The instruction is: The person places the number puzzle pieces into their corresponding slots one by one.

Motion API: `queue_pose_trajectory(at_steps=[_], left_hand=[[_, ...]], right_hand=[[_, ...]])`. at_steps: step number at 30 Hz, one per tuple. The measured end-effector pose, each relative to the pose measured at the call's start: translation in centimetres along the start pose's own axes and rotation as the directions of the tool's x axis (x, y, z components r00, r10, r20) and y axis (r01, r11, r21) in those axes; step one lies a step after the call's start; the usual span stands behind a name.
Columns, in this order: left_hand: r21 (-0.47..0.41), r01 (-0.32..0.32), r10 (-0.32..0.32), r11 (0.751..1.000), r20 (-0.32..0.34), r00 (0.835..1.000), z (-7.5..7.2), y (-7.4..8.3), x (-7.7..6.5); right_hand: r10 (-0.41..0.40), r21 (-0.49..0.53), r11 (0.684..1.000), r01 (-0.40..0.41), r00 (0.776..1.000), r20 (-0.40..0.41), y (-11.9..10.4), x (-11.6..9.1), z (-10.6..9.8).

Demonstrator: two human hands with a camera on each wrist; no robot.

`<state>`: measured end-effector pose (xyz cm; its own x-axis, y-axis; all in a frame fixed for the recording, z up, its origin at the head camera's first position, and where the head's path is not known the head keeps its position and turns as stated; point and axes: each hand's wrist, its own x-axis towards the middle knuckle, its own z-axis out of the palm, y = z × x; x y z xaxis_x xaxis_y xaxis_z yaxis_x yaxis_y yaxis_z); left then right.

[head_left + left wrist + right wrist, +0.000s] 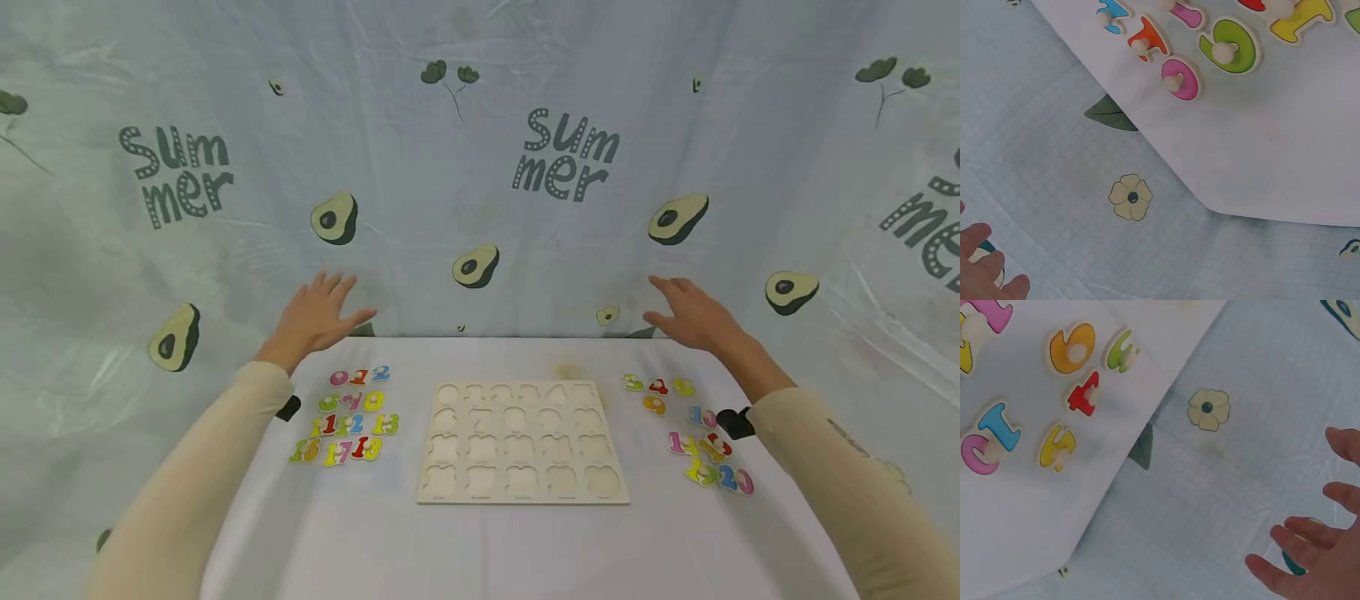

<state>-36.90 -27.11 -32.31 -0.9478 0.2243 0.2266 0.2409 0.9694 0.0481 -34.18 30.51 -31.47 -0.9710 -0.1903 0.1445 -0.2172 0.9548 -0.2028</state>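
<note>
My left hand (317, 317) is raised over the table's far left edge, fingers spread, holding nothing. Opposite it, my right hand (693, 317) is also lifted with fingers extended and nothing in them. Knobbed wooden number pieces lie in a left group, including a pink 0 (339, 378), an orange 1 (1149, 39) and a blue 2 (381, 373). Another group on the right includes a red 4 (658, 387), an orange 9 (1074, 349) and a blue-and-pink 20 (736, 480). Between the groups lies a pale wooden puzzle board (522, 500) with rows of bare recesses.
The white table (525, 550) carries the board and both groups. Behind it hangs a pale cloth (420, 158) printed with avocados and lettering. Dark straps with cameras (736, 423) sit at the wrists. Some number pieces on the right overlap or lie close together.
</note>
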Motion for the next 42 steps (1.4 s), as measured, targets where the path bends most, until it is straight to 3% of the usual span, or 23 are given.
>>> queue_pose_trajectory(at_steps=[6, 13, 16, 22, 28, 32, 38, 42], left_hand=[[-0.032, 0.011, -0.011, 0.999, -0.002, 1.000, 0.4, -1.1, -1.4], [-0.147, 0.058, -0.050, 0.987, 0.062, 0.997, 1.8, -3.2, -2.6], [-0.156, 0.100, -0.083, 0.983, 0.109, 0.991, 2.9, -3.9, -2.9], [-0.227, 0.162, -0.124, 0.961, 0.171, 0.977, 5.2, -4.7, -3.9], [-0.303, 0.189, -0.132, 0.934, 0.197, 0.971, 6.6, -4.9, -4.1], [-0.329, 0.237, -0.164, 0.914, 0.236, 0.958, 7.3, -4.8, -4.2], [-0.336, 0.280, -0.190, 0.899, 0.276, 0.942, 8.5, -4.9, -4.1], [-0.357, 0.300, -0.197, 0.884, 0.297, 0.934, 9.4, -4.7, -4.0]], right_hand=[[-0.055, 0.018, 0.998, 0.055, 0.998, 0.012, -1.4, -1.9, 0.9], [-0.099, 0.160, 0.984, 0.078, 0.987, 0.129, -2.7, -5.3, 3.4], [-0.105, 0.278, 0.960, 0.046, 0.974, 0.200, -3.2, -6.8, 4.9], [-0.098, 0.469, 0.881, -0.064, 0.945, 0.313, -4.3, -8.9, 7.8], [-0.061, 0.496, 0.852, -0.168, 0.909, 0.412, -4.7, -9.5, 9.7], [-0.040, 0.493, 0.844, -0.211, 0.892, 0.450, -4.8, -9.6, 10.4], [-0.103, 0.524, 0.837, -0.156, 0.897, 0.431, -4.7, -9.3, 11.5], [-0.096, 0.520, 0.841, -0.150, 0.904, 0.417, -4.9, -9.1, 11.9]])
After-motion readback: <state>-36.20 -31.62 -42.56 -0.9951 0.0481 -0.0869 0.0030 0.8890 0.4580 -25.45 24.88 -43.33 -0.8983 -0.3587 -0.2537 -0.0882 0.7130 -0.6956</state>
